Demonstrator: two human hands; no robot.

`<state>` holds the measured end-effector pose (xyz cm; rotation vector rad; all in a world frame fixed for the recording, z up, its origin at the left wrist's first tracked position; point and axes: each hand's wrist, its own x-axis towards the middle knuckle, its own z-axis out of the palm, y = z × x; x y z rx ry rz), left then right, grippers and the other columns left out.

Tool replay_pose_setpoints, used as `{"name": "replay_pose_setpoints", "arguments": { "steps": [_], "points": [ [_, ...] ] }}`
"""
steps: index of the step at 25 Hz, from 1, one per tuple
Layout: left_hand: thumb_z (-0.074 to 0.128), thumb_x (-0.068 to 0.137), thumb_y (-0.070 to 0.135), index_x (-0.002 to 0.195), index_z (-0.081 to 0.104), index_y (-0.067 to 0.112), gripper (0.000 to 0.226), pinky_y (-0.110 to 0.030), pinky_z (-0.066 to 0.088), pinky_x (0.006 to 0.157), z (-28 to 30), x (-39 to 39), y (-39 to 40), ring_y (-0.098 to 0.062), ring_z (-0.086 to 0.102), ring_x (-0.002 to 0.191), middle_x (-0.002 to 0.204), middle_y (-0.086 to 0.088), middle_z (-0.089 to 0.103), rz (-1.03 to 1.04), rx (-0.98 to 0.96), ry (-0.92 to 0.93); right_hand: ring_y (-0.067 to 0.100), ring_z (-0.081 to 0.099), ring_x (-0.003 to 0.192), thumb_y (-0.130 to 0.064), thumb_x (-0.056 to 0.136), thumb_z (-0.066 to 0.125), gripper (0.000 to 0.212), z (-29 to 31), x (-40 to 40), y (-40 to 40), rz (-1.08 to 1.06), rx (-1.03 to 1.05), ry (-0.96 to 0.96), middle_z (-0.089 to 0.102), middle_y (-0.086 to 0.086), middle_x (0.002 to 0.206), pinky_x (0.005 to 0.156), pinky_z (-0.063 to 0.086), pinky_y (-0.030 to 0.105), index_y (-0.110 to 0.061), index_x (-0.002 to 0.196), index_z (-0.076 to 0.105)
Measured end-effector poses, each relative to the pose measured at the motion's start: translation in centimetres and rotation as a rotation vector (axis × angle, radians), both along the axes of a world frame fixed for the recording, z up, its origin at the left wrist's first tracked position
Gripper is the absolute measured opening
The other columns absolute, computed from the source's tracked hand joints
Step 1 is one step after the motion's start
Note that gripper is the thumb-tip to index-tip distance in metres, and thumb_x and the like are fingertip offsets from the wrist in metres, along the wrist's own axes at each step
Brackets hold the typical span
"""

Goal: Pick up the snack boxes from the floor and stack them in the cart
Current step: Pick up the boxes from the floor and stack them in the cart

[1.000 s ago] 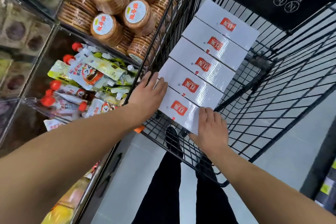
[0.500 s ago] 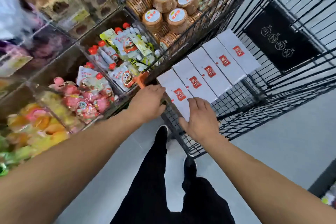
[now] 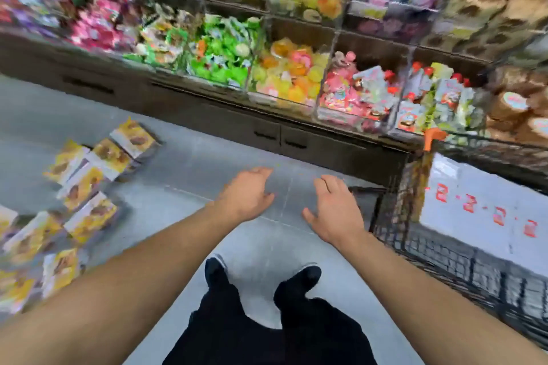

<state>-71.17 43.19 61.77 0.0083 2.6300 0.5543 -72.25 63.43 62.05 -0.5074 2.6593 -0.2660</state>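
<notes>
Several yellow-and-white snack boxes [image 3: 86,181] lie scattered on the grey floor at the left. At the right stands the black wire cart [image 3: 462,264], with a row of white boxes with red labels [image 3: 480,216] lying flat inside it. My left hand [image 3: 246,195] and my right hand [image 3: 335,210] hover over the bare floor between the cart and the floor boxes, fingers spread and relaxed, holding nothing. The frame is blurred by motion.
A shelf unit [image 3: 267,127] with clear bins of colourful sweets and pouches runs along the back, dark drawers beneath. My black shoes [image 3: 261,272] and trousers stand on the floor below my hands. An orange cart handle piece [image 3: 434,138] sticks up at the cart's near corner.
Both hands have let go of the white boxes in the cart and pulled back. My view has swung left, bringing the yellow boxes on the floor into sight.
</notes>
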Motion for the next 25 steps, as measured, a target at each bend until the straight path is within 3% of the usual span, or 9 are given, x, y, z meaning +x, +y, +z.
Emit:
{"name": "replay_pose_setpoints", "arguments": {
  "steps": [5, 8, 15, 18, 25],
  "points": [
    [0.057, 0.089, 0.037, 0.138, 0.046, 0.017, 0.054, -0.033, 0.040, 0.103, 0.6, 13.5, -16.0, -0.028, 0.048, 0.127, 0.141, -0.008, 0.050, 0.408, -0.003, 0.064, 0.030, 0.032, 0.136, -0.047, 0.085, 0.058, 0.071, 0.0, 5.4, -16.7, 0.297, -0.021, -0.033, 0.038, 0.010, 0.146, 0.114, 0.028, 0.040, -0.009, 0.142, 0.039],
    [0.056, 0.088, 0.042, 0.142, 0.041, 0.019, 0.061, -0.035, 0.038, 0.108, 0.2, 21.3, -23.9, -0.027, 0.044, 0.132, 0.148, -0.005, 0.043, 0.628, -0.019, 0.042, 0.034, 0.039, 0.131, -0.044, 0.084, 0.060, 0.066, 0.1, 9.8, -26.4, 0.470, -0.001, -0.020, 0.043, 0.014, 0.140, 0.112, 0.031, 0.039, -0.006, 0.135, 0.046],
    [0.057, 0.087, 0.042, 0.143, 0.040, 0.018, 0.063, -0.039, 0.043, 0.102, -1.9, 42.0, -41.6, -0.027, 0.043, 0.132, 0.148, -0.003, 0.043, 1.140, -0.024, -0.061, 0.029, 0.033, 0.137, -0.043, 0.088, 0.057, 0.067, -0.4, 23.3, -50.5, 0.889, -0.009, -0.043, 0.036, 0.010, 0.150, 0.114, 0.022, 0.034, -0.011, 0.143, 0.038],
    [0.060, 0.087, 0.038, 0.140, 0.043, 0.019, 0.059, -0.038, 0.044, 0.097, -2.1, 47.3, -46.1, -0.032, 0.049, 0.125, 0.141, -0.009, 0.049, 1.313, -0.029, -0.071, 0.029, 0.034, 0.136, -0.043, 0.088, 0.056, 0.067, -1.0, 27.1, -57.5, 1.040, 0.000, -0.063, 0.036, 0.008, 0.150, 0.114, 0.025, 0.035, -0.011, 0.144, 0.038],
    [0.063, 0.087, 0.034, 0.142, 0.042, 0.009, 0.064, -0.032, 0.032, 0.110, -5.9, 54.4, -54.6, -0.026, 0.042, 0.134, 0.147, -0.011, 0.045, 1.736, 0.041, -0.093, 0.028, 0.034, 0.135, -0.042, 0.089, 0.052, 0.065, -5.0, 30.1, -74.2, 1.327, 0.057, -0.147, 0.036, 0.006, 0.150, 0.112, 0.030, 0.037, -0.012, 0.145, 0.035]
  ]
}}
